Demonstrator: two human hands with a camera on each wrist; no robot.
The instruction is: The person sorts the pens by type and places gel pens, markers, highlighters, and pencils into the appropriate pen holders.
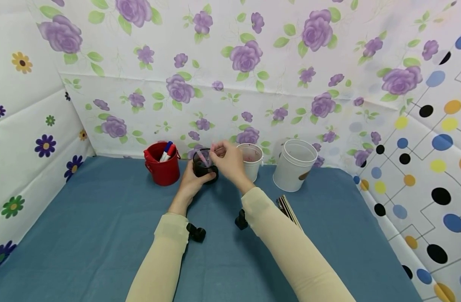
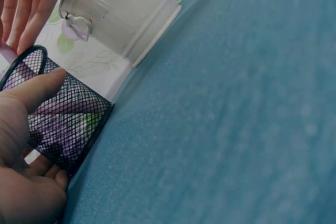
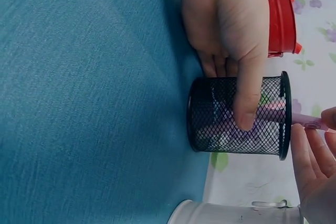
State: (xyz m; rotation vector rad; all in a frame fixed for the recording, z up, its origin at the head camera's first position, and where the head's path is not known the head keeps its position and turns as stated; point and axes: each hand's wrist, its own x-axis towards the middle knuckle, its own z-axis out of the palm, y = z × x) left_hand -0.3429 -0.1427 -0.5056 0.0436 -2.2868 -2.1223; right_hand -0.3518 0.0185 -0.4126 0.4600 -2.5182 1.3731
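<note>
A black mesh pen cup (image 3: 210, 111) stands upright on the cloth, and my left hand (image 1: 190, 183) grips its side, thumb across the front of the mesh. My right hand (image 1: 231, 162) is just above the cup's rim, pinching the upper end of a slim pink pen (image 3: 305, 120). Through the mesh in the right wrist view, the pen's lower part shows inside the cup, leaning. In the left wrist view the mesh cup (image 2: 73, 108) sits between left thumb and fingers, with the right fingers at its mouth.
Left of the cup is a red bucket (image 1: 165, 174) with a blue-capped and a red-capped marker (image 1: 170, 152). A small white bucket (image 1: 251, 171) and a larger white one (image 1: 288, 174) stand to the right. Several thin sticks (image 1: 290, 212) lie by the right forearm. Floral cloth (image 1: 215, 105) hangs behind.
</note>
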